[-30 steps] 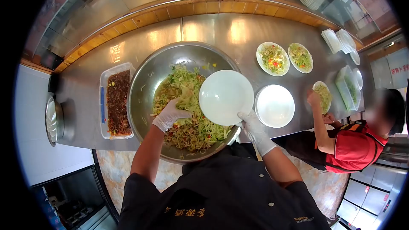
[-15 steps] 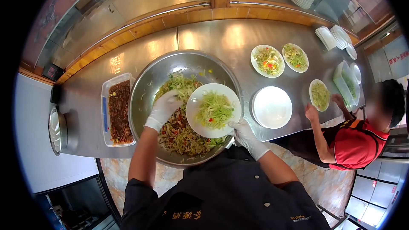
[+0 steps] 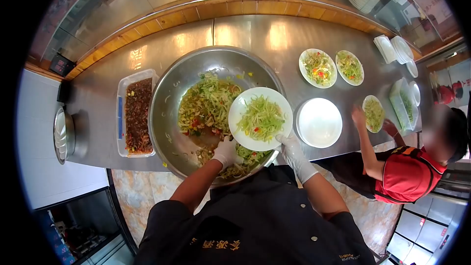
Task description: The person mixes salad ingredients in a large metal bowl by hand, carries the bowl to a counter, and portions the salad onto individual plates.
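My gloved right hand grips the lower right rim of a white plate, which it holds over the right side of a large metal bowl. A heap of shredded green salad with red bits lies on that plate. Down in the bowl, my gloved left hand touches the mixed salad near the front, its fingers partly hidden in the shreds. Whether those fingers are closed on salad I cannot make out.
A tub of dark red sauce stands left of the bowl. White plates are stacked to the right, with filled plates behind. At far right a co-worker in red reaches toward another filled plate beside a green-filled tub.
The held plate was bare and now carries salad. My left hand has moved from the bowl's middle down toward its front edge. The co-worker's hands have shifted around their plate.
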`<action>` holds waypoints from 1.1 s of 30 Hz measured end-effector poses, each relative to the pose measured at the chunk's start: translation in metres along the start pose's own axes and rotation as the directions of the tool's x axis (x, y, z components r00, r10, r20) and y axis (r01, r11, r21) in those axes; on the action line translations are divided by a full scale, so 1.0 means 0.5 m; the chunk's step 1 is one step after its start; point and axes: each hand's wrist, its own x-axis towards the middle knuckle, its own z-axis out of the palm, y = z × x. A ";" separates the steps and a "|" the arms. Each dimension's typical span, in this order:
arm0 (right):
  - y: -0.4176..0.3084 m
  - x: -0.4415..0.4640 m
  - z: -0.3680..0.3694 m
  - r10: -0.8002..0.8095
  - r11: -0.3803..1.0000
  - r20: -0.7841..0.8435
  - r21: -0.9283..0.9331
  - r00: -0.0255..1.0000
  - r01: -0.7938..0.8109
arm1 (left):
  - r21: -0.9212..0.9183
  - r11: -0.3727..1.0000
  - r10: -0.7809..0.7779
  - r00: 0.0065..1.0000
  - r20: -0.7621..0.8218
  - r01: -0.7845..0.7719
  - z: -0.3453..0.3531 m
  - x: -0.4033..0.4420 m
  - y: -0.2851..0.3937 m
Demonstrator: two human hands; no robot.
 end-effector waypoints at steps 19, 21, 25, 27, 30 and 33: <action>-0.007 -0.005 0.030 0.002 0.985 0.035 0.174 0.999 -0.009 | -0.988 0.087 0.185 0.977 -0.109 -0.127 -0.213 -0.064 -0.103; 0.000 0.002 0.036 0.044 0.985 0.040 0.163 0.998 -0.049 | -0.944 0.234 0.126 0.970 -0.208 -0.233 -0.299 -0.136 -0.013; 0.022 0.000 0.069 0.091 0.990 0.103 0.095 0.991 -0.101 | -0.492 0.754 0.324 0.898 -0.298 -0.435 -0.354 -0.096 0.079; 0.037 -0.001 0.086 0.096 0.989 0.101 0.100 0.990 -0.106 | -0.045 0.869 0.439 0.810 -0.390 -0.493 -0.340 -0.075 0.118; 0.046 0.006 0.094 0.118 0.988 0.116 0.084 0.986 -0.129 | 0.285 0.843 0.524 0.578 -0.625 -0.456 -0.284 -0.063 0.152; 0.052 0.009 0.084 0.130 0.981 0.149 0.124 0.980 -0.148 | 0.188 0.869 0.473 0.654 -0.590 -0.458 -0.286 -0.073 0.157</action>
